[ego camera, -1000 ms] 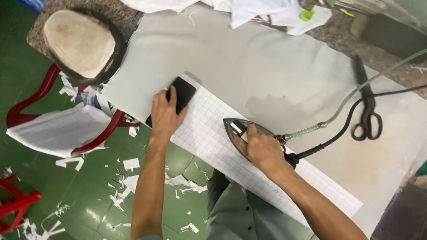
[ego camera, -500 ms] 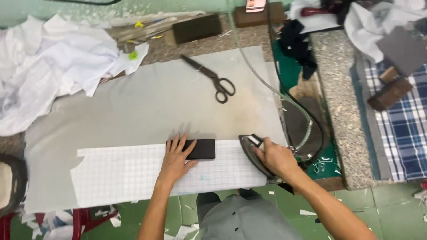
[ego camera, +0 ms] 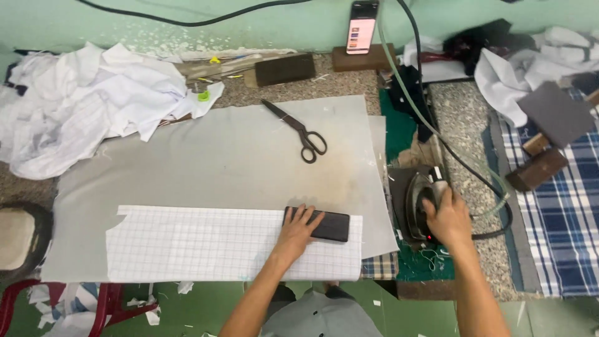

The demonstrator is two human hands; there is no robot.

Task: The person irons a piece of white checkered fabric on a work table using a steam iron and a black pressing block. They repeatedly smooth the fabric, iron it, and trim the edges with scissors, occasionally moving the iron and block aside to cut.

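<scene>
Right hand [ego camera: 447, 215] was closed over the handle of the iron [ego camera: 419, 206], which sat on the dark pad off the right edge of the pressing cloth [ego camera: 218, 168], clear of the work. Left hand [ego camera: 298, 229] lay flat, fingers spread and pointing away from the body, pressing on the near-left end of a black rectangular block [ego camera: 324, 225]; it gripped nothing, only bore down. Block's long axis ran left to right, parallel to the table edge, resting on the right end of a white checked fabric strip [ego camera: 231, 243], itself laid lengthwise along the near edge of the grey cloth. Iron lay to the right of the block and just beyond the strip's right end, so the right hand was the nearer to the iron and the left the nearer to the strip. Right forearm ran up from the lower right, wrist straight; left forearm rose from the lower centre, angled slightly right. Black scissors [ego camera: 298, 132] lay farther back on the cloth, well apart from both hands. Hose and cable trailed from the iron toward the back wall.
</scene>
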